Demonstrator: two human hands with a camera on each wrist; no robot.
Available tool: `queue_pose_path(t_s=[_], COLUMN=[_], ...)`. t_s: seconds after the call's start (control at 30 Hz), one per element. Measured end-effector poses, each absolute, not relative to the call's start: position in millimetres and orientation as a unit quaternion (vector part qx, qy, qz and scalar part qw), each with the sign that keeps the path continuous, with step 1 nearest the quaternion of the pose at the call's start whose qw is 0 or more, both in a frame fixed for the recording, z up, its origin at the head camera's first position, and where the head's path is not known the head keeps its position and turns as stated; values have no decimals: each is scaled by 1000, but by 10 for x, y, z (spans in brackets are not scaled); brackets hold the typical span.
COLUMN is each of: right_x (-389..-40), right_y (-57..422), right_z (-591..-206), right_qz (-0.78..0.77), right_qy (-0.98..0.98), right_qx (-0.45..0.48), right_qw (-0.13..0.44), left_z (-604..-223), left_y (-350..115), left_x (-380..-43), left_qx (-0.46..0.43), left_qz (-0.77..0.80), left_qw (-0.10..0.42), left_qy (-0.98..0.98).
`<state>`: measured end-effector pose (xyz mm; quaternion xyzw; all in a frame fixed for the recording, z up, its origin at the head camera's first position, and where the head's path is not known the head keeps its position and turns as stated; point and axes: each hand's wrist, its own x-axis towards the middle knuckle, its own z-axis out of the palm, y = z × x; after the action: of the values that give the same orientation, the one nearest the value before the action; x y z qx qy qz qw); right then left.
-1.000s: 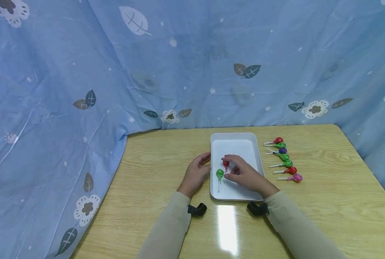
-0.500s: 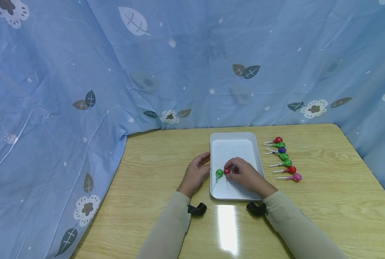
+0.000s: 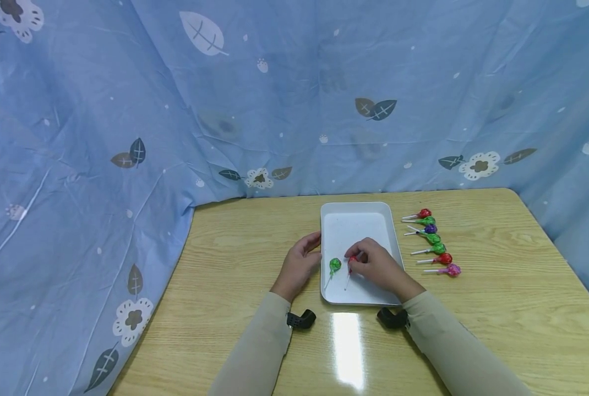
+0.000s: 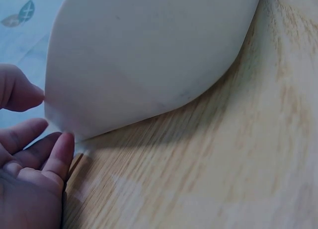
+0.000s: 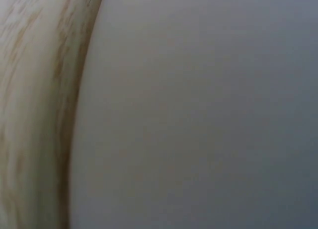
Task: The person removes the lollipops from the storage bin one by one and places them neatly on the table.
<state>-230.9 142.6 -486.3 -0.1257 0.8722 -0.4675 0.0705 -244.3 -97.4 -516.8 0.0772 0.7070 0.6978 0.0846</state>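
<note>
My right hand (image 3: 376, 268) reaches over the white tray (image 3: 359, 217) and pinches a red lollipop (image 3: 352, 258) near its head, thumb and index finger covering part of it. Its thin stick slants down toward the near left. Just left of it, a green lollipop (image 3: 335, 264) lies in the tray with its stick slanting the same way. Along the tray's left side rests my left hand (image 3: 299, 265), fingers loosely bent, fingertips right at the outer wall, as the left wrist view also shows. Only the tray's wall (image 5: 198, 110) and some tabletop fill the right wrist view.
To the tray's right, several lollipops lie in a column on the wooden table (image 3: 245, 242), from a red one (image 3: 425, 213) at the back to a pink one (image 3: 453, 270) in front. Blue patterned cloth (image 3: 274, 110) hangs behind and along the left side.
My right thumb and finger have closed on the red lollipop, moving it slightly nearer, then slightly right. The green lollipop's stick has swung left. My left hand has stayed put.
</note>
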Motion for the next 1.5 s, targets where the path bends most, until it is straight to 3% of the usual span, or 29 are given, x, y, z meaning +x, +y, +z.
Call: queue_pose_path(t_s=[0.9, 1.5], right_x=[-2215, -2070], right_y=[1657, 2015], right_z=[-4785, -4645], right_qz=[-582, -619], right_qy=[808, 783], right_qx=[-89, -23], right_qw=[-35, -46], left_z=[-5194, -5192], left_y=[-970, -973], left_x=[-2444, -2440], left_qx=[77, 82], left_qz=[703, 700], left_qw=[92, 86], left_qy=[701, 704])
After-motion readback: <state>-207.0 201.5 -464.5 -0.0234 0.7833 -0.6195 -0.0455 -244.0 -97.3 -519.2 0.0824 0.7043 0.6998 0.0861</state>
